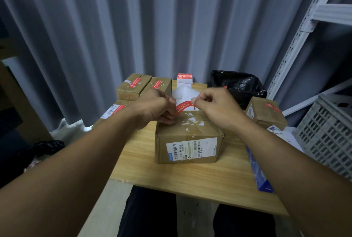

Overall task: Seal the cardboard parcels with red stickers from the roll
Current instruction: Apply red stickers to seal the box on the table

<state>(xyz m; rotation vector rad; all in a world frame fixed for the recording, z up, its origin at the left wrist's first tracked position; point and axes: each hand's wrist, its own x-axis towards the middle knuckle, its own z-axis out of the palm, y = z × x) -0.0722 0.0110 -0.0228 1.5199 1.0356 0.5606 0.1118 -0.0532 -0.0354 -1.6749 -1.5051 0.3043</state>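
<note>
Over the far edge of the cardboard parcel (187, 141), which sits mid-way on the wooden surface (171, 177), a red sticker (179, 110) curves between both hands. The left hand (154, 107) has its grip pinching the sticker's lower end just above the parcel's top. The right hand (215, 107) pinches the upper end between thumb and forefinger. Whether the sticker already touches the cardboard is hard to tell. Behind stands the sticker roll (184, 78), its white backing trailing forward. Another stickered parcel (266, 113) sits to the right.

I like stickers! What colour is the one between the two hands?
The sticker is red with white writing, seen best in the head view.
</note>
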